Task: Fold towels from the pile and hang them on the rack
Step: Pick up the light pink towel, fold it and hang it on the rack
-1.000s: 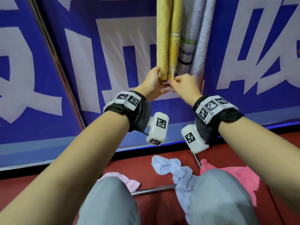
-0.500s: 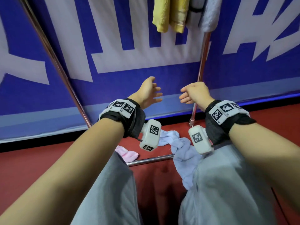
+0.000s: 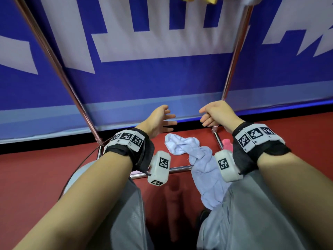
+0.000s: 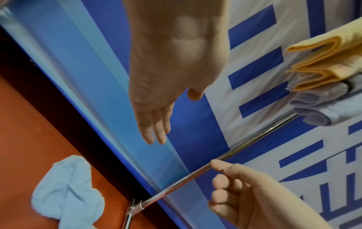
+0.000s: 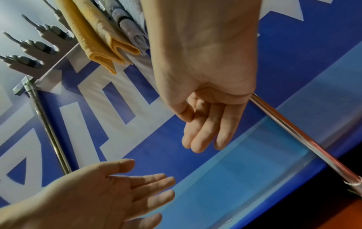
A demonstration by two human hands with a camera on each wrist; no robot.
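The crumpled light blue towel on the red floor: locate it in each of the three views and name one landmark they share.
Head: crumpled light blue towel lies low centre, across the rack's bottom bar, between the wrists.
Left wrist: same towel, bottom left corner.
Right wrist: not in view.
Shared landmark: folded yellow towel hanging on the rack, with only its lower edge at the head view's top.
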